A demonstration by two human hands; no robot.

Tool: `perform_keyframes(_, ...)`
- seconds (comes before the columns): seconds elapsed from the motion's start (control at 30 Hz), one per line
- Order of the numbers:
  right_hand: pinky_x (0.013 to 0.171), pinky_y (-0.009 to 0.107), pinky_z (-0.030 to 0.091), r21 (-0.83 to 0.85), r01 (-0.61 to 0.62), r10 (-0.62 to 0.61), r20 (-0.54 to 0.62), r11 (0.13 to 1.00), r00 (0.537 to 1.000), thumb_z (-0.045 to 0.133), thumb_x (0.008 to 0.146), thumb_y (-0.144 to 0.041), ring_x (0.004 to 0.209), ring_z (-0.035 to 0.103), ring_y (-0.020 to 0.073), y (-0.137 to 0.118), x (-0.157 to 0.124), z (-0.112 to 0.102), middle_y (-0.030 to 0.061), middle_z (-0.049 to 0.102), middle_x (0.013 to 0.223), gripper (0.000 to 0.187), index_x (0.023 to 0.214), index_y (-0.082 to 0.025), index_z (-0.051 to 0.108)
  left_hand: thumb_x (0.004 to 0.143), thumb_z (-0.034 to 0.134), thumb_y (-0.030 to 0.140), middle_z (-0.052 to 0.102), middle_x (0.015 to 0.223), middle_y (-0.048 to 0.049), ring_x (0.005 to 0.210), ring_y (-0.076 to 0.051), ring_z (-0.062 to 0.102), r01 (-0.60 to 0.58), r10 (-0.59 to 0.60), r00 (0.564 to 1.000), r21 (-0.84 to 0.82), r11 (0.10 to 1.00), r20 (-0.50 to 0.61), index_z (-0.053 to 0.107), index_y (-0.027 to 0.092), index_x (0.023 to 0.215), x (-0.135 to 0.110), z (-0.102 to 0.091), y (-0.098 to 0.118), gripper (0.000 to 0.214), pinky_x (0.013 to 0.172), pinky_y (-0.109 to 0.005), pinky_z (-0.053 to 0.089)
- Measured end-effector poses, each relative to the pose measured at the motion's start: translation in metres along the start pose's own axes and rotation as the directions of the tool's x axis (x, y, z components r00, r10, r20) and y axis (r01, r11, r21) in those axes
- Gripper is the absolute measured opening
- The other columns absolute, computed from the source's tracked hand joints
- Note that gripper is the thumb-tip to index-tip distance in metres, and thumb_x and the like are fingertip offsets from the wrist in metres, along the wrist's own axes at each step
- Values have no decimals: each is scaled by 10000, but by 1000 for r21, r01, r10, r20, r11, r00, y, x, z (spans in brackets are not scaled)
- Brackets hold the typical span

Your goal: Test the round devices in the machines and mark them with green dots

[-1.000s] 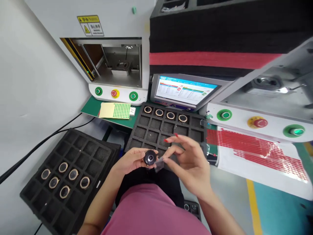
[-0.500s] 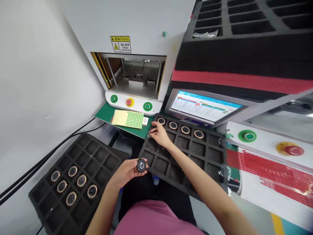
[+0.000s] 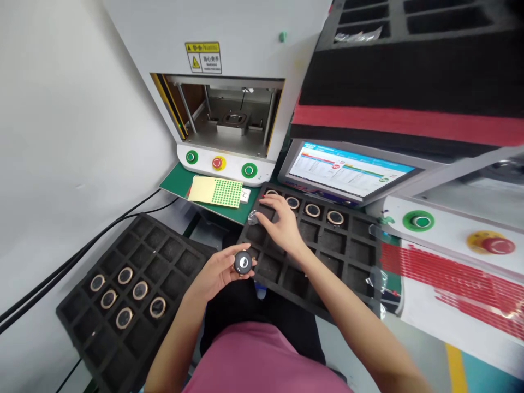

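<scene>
My left hand (image 3: 219, 271) grips a round black smartwatch case (image 3: 243, 262) by its edge, with the sensor back facing up. A bright white patch shows at the middle of that back. Over the left end of the right foam tray (image 3: 301, 278), my right hand (image 3: 282, 222) has its thumb and fingers apart. A crumpled piece of clear film (image 3: 252, 217) lies at the tray's edge, just beside the right thumb. The far row of this tray holds several gold-rimmed watch cases (image 3: 313, 210); the leftmost is partly covered by my right fingers.
At left, another black foam tray (image 3: 149, 317) carries several gold-rimmed watch cases. Ahead stands a press machine (image 3: 196, 148) with a metal fixture (image 3: 232, 123) inside. A sheet of green dot stickers (image 3: 215, 191), a monitor (image 3: 347, 169) and red strips (image 3: 454, 284) are nearby.
My right thumb and fingers have spread from a near pinch, and the clear film now shows beside the thumb. My left hand has risen slightly with the smartwatch case. The camera view has shifted a little.
</scene>
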State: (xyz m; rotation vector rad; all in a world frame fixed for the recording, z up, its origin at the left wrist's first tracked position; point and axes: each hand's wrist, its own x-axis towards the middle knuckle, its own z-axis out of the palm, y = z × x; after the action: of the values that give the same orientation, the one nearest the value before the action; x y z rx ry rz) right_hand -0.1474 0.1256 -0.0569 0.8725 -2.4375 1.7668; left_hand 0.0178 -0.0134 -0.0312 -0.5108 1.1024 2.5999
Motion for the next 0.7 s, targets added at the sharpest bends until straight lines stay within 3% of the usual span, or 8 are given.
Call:
perform_keyframes(0.13,1001,437,489,127,59,-65,45,990,997,635,867,-281,1156,576,235,-31,-37,-25,85,598,1206,231,1094,-245,614,774,799,407,750,1015,-148,806,-214,734,-37,37,998,0,999,56,713,135,1134,-5,11,1,459,712,-251,571)
perform_keyframes(0.27,845,356,574,293,-134,144,-13,947,990,668,842,-256,976,665,189,-41,-68,-35,71,642,1105,304,1138,-252,601,804,761,410,756,986,-160,826,-221,736,-28,28,1000,19,999,-7,723,107,1119,-13,18,-1,438,735,-260,573)
perform_keyframes(0.43,674,263,582,501,-288,323,18,816,946,740,783,-238,694,662,137,-67,-90,-46,25,696,811,179,955,-227,691,778,785,391,757,991,-146,807,-205,734,-123,156,976,200,972,-154,712,114,1083,-19,39,-2,419,752,-275,583)
perform_keyframes(0.53,526,211,536,635,-306,396,-1,710,918,767,761,-234,566,602,105,-85,-96,-54,21,675,748,77,807,-199,717,825,737,363,749,1032,-141,675,-157,717,-206,281,948,386,899,-149,687,114,1088,-19,62,-1,365,636,-241,585)
perform_keyframes(0.6,459,187,492,710,-302,434,-6,636,901,782,752,-255,499,553,88,-93,-99,-60,7,631,659,106,728,-183,709,872,681,342,745,1054,-135,608,-127,694,-270,364,926,504,820,-97,671,116,1111,-19,78,-1,329,578,-218,575)
perform_keyframes(0.7,414,166,457,790,-278,449,5,546,894,796,748,-273,440,503,73,-102,-103,-66,-19,556,549,150,679,-179,701,920,613,303,741,1087,-110,627,-118,704,-339,437,899,618,710,-10,648,139,1175,-18,99,-3,305,608,-208,586)
